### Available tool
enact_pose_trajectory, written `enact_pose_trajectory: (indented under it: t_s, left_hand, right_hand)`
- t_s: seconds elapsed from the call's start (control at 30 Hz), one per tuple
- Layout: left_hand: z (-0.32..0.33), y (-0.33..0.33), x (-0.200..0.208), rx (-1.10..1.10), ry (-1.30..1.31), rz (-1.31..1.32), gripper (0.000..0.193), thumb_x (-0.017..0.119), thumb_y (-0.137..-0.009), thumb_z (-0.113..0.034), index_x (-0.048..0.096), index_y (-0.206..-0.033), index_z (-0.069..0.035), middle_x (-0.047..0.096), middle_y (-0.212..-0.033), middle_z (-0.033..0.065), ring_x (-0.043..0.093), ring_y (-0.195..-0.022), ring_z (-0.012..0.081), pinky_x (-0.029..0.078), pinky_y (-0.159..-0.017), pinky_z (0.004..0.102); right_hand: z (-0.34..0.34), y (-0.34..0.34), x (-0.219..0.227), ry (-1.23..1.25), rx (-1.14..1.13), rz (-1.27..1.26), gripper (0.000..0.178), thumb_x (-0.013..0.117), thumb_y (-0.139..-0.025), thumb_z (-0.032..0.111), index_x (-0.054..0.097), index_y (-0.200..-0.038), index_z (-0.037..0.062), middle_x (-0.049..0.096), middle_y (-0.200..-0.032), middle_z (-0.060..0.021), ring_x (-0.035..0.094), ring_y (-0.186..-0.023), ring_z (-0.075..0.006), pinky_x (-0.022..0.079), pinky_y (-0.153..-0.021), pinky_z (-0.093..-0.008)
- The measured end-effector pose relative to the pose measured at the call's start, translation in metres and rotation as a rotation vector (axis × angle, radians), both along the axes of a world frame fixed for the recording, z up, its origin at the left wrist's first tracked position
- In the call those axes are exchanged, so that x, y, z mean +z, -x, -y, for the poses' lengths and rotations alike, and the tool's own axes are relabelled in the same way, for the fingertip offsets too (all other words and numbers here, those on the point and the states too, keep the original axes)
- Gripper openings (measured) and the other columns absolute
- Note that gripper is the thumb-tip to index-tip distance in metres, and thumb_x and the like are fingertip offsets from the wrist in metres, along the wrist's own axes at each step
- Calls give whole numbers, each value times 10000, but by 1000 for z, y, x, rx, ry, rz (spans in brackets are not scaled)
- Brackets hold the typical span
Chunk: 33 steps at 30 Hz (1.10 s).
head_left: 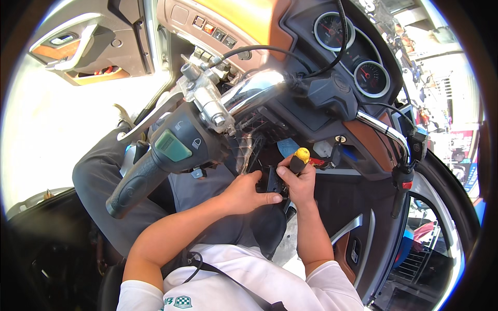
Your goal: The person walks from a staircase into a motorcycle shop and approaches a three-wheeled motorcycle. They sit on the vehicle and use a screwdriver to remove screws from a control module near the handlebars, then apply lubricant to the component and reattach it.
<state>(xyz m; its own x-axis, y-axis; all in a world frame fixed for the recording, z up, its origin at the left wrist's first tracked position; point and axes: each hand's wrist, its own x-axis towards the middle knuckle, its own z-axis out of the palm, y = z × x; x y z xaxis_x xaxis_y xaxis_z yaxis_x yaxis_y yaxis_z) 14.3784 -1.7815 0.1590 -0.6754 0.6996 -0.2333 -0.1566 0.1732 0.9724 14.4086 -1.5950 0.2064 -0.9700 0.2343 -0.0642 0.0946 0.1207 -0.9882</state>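
In front of my lap, my left hand (246, 195) is closed round a small black box-shaped part (273, 180), its thumb lying along the near edge. Against the part's right side, my right hand (299, 184) grips a screwdriver (300, 159) with a black handle and a yellow butt end. The butt end points up and away from me. The screwdriver's shaft and tip are hidden by my right hand, so I cannot tell whether it touches the black part.
A handlebar grip (136, 182) and its chrome bar (258, 89) cross above my left forearm. The dashboard gauges (372, 79) sit at the far right. On the left a door (85, 44) stands open; another door panel (353, 228) flanks my right arm. A red item (317, 163) lies beyond my right hand.
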Motion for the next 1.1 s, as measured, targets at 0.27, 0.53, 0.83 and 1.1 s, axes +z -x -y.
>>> enact_pose_trajectory:
  t_s: [0.27,0.53,0.83,1.1]
  left_hand:
    - [-2,0,2,53,-10,-30,779,686,-926,-656,626,-895,120,661,-759,294,720,-759,390,550,-702,471]
    - [-5,-2,2,87,22,-36,741,634,-949,-604,620,-865,131,647,-744,322,711,-761,437,540,-712,498]
    - [-6,-3,2,94,49,-33,763,623,-953,-617,626,-888,144,648,-766,341,705,-801,470,533,-752,518]
    - [-6,-3,4,104,41,-40,759,629,-954,-616,629,-902,142,654,-779,336,707,-814,465,533,-757,516]
  right_hand:
    - [-1,-3,-6,66,3,-20,99,792,-887,38,705,-925,7,632,-836,0,510,-620,-51,364,-550,-233]
    - [-1,-7,-5,44,-25,-21,142,782,-902,63,690,-983,-8,616,-802,-10,508,-604,-62,363,-536,-229]
    - [-13,-20,75,-50,-94,-510,254,646,-1023,167,641,-1176,-35,708,-926,-158,681,-752,-203,552,-696,-328]
    - [4,-14,118,-28,-66,-612,500,629,-1036,521,565,-1227,63,743,-925,-201,746,-739,-257,535,-550,-268]
